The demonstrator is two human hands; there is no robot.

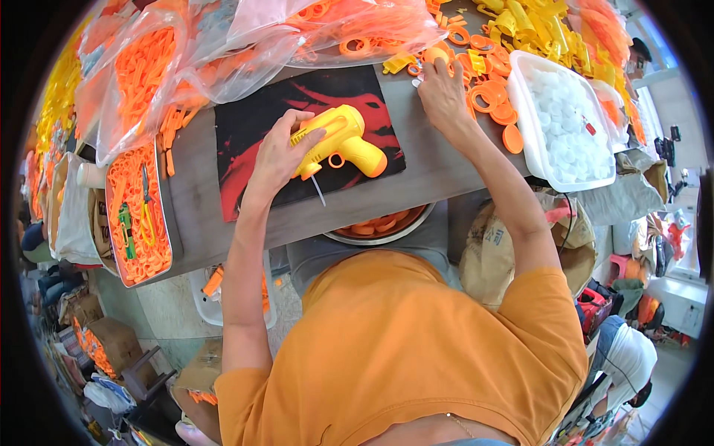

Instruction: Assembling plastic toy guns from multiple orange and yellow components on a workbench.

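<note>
My left hand (281, 157) is closed around a yellow toy gun (336, 132) with an orange trigger ring and an orange-tipped grip. It is held over a black mat with a red pattern (244, 134). A thin pale stem (318, 190) sticks out below the gun, beside my fingers. Out to the right, my right hand (444, 97) has its fingers curled at the edge of a pile of orange rings (487, 95). A round orange piece (434, 54) lies at its fingertips, and a small whitish bit shows by the thumb. What the fingers grip is not clear.
A white tub (532, 111) of translucent caps stands at the right. On the left, a tray (169, 256) holds small orange parts, a green-handled tool (127, 230) and pliers (147, 204). Plastic bags (245, 44) of orange parts and yellow shells (535, 30) line the back. A bowl (383, 236) sits below the table edge.
</note>
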